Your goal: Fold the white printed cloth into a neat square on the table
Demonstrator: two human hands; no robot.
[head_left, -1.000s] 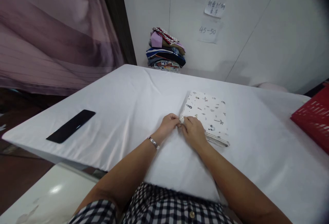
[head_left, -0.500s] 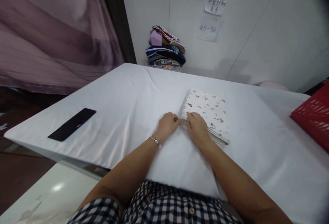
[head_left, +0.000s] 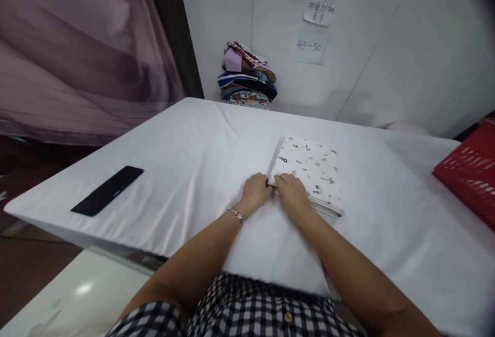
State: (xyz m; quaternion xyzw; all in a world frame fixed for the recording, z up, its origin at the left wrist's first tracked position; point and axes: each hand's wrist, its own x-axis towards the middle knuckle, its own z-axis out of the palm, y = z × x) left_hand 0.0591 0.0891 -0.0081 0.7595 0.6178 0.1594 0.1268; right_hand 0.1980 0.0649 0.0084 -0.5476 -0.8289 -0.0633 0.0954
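Observation:
A folded white cloth (head_left: 313,164) with small grey and dark leaf, palm and rainbow prints lies flat on the white-covered table (head_left: 185,161). Its layered edges show along the near side. At the cloth's near left corner, my right hand (head_left: 293,195) is closed on the edge, thumb and fingers pinching the layers. My left hand (head_left: 256,190), a bracelet on its wrist, is closed at the same corner from the left; its fingertips are partly hidden against the fabric. Both hands nearly meet there.
A black flat phone-like slab (head_left: 109,191) lies at the table's left. Folded fabrics (head_left: 247,76) are stacked by the wall at the back. A red slatted basket (head_left: 469,169) stands at the right edge. A pale glossy surface (head_left: 77,295) sits lower left.
My left hand has moved slightly right, up against the cloth's corner. My right hand has shifted a little left and down along the edge, and the corner layers look neater.

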